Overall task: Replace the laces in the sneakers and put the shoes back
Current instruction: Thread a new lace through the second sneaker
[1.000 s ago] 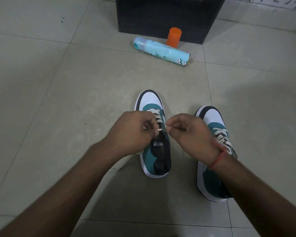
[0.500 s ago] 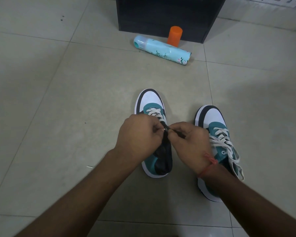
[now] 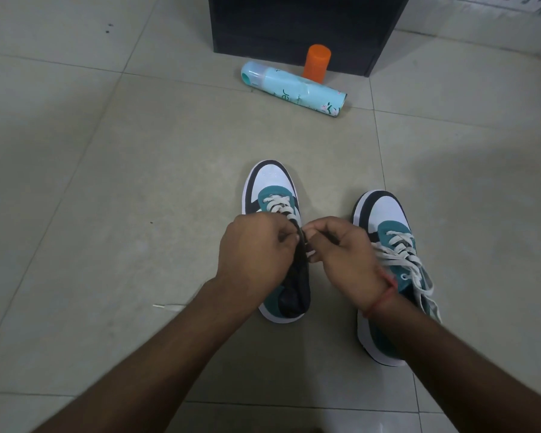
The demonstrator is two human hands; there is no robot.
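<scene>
Two white, teal and black sneakers stand toes-away on the tiled floor. Over the left sneaker [image 3: 270, 182] both hands meet at its throat. My left hand [image 3: 253, 251] has its fingers curled round the shoe's black tongue edge and pinches the white lace [image 3: 280, 207], which is threaded only through the front eyelets. My right hand [image 3: 341, 254] pinches the lace end from the other side. The right sneaker [image 3: 384, 214] is laced further, its loose lace ends [image 3: 419, 276] trailing over its outer side. My right wrist covers part of it.
A light-blue spray can [image 3: 294, 89] lies on its side ahead, with an orange cap [image 3: 317, 62] upright behind it against a black cabinet [image 3: 300, 23]. A small white sliver [image 3: 166, 306] lies on the floor to the left.
Both hands have drawn closer together over the left sneaker's tongue. The view has shifted, and the right sneaker's laces show more beside my wrist.
</scene>
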